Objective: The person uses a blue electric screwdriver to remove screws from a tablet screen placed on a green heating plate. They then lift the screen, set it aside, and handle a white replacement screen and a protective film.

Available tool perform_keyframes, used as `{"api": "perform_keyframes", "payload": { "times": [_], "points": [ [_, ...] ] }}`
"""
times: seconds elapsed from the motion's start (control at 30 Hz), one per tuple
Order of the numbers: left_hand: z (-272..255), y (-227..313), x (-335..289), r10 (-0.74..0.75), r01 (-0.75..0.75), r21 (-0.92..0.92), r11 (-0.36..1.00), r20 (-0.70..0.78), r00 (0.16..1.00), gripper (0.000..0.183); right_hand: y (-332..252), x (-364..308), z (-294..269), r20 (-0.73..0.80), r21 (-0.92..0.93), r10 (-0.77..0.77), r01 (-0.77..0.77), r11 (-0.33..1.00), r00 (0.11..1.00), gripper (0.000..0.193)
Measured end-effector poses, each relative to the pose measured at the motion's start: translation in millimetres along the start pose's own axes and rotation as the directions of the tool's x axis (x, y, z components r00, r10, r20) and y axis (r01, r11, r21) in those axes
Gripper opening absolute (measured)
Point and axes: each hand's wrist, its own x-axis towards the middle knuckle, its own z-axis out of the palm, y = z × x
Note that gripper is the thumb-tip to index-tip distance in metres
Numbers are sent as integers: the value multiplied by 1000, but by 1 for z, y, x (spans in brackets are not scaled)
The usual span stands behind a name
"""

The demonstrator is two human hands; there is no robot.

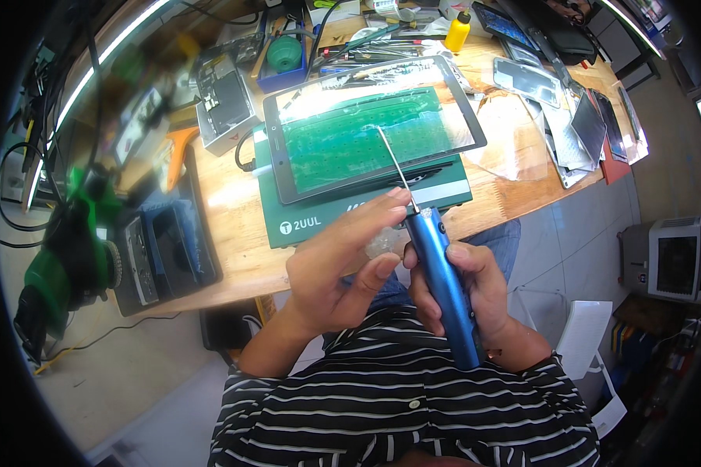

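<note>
My right hand (475,296) is wrapped round the blue barrel of a cordless glue-removal tool (448,288), its thumb near the button. A long thin metal shaft (394,159) points up and away from the tool, its tip over the glass. My left hand (339,261) is open, with fingers stretched out and thumb apart; its fingertips are at the base of the shaft, and whether they touch it I cannot tell. Behind it shows a clear, crumpled lump (383,240). A black-bordered tablet glass panel (282,167) rests tilted on a green perforated heating plate (452,194).
Left on the wooden bench (234,268) lie dark device parts (183,233), an orange-handled scraper (181,156) and a white box (230,109). A green microscope-like device (62,241) stands at the left. Phones and panels (572,128) pile up right, a yellow bottle (458,33) behind.
</note>
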Motion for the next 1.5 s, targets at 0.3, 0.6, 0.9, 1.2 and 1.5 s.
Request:
{"api": "perform_keyframes", "payload": {
  "times": [0.3,0.6,0.9,1.2,1.5],
  "points": [
    [6,0,6,82,-84,-56,995,-26,996,44,0,-5,-3,-36,27,18,-17,999,999,56],
    [0,1,3,48,-49,-6,999,-65,997,38,1,-6,-4,21,-27,-15,15,1000,1000,56],
    [1,-5,-5,-10,-2,-182,983,-66,998,56,6,-11,-5,44,1,-42,42,999,998,53],
    [8,-1,-3,-118,108,-234,966,-27,993,48,5,-16,-9,60,-6,-39,39,999,997,53],
    [17,0,5,-54,58,-122,991,37,998,50,2,-19,-11,31,-1,-50,50,999,998,55]
  ]
}}
